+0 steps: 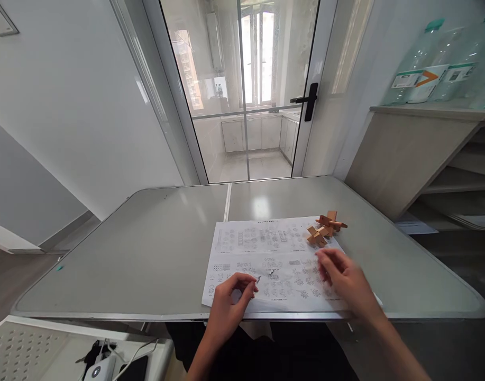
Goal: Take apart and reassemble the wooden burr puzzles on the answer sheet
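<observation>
Two bare hands were over the near half of a printed sheet [258, 254] on a grey-green table [147, 254]; left hand [232, 299] sat over the sheet's near-left part, thumb and index finger clamped on a small silvery metal piece [258, 279], its end poking out past the fingertips; a second small metal piece [271, 273] lay on the sheet just beyond it, apart from the hand.

Right hand [345, 275] was over the right part of the sheet, thumb and index tips close together, the other fingers curled under; motion blur there, so I couldn't tell whether the tips met or held anything.

Two interlocking wooden puzzles stood just past the right hand: the lighter one [317, 236] on the sheet's far-right area, the darker one [330, 221] right behind it at the sheet's corner (couldn't tell if the two touched); the sheet carried rows of small line drawings, too fine to read, with a crease running across the middle.

Surroundings: glazed door [266, 132] past the table's far edge, black handle [311, 100] on its right side; clear plastic bottles [417, 63] on a cabinet [420, 153] at right; keys [93, 352], a white device [101, 369] and a white cable [127, 365] on a white surface at lower left.
</observation>
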Tool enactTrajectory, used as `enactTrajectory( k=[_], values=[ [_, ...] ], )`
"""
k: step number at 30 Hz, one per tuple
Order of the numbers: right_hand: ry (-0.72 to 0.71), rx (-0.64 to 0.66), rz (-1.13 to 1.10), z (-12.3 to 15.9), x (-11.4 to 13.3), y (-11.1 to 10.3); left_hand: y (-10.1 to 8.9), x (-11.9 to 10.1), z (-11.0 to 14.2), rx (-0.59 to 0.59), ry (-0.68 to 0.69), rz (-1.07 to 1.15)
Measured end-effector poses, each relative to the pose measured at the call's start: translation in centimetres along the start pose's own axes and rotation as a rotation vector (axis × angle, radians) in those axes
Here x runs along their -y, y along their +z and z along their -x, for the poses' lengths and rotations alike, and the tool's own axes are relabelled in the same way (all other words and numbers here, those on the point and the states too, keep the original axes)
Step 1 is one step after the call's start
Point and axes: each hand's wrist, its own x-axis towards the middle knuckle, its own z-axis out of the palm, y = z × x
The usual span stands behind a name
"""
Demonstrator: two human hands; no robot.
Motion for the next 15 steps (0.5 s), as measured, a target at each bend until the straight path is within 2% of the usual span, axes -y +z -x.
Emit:
enactTrajectory(
  k=[4, 7, 11, 15],
  values=[
    [0.022, -0.194, -0.215, -4.0, 0.3, -2.8, 0.0, 0.2, 0.0, -0.004, 0.006, -0.009],
    [0.088, -0.284, -0.229, -7.3, 0.2, -4.5, 0.0, 0.2, 0.0, -0.005, 0.006, -0.014],
    [0.167, -0.281, -0.196, -9.6, -0.4, -5.3, 0.0, 0.4, 0.1, 0.000, 0.002, -0.014],
    [0.197, -0.217, -0.157, -10.1, -0.7, -4.9, -0.1, 0.4, 0.1, 0.003, 0.000, -0.021]
  ],
)
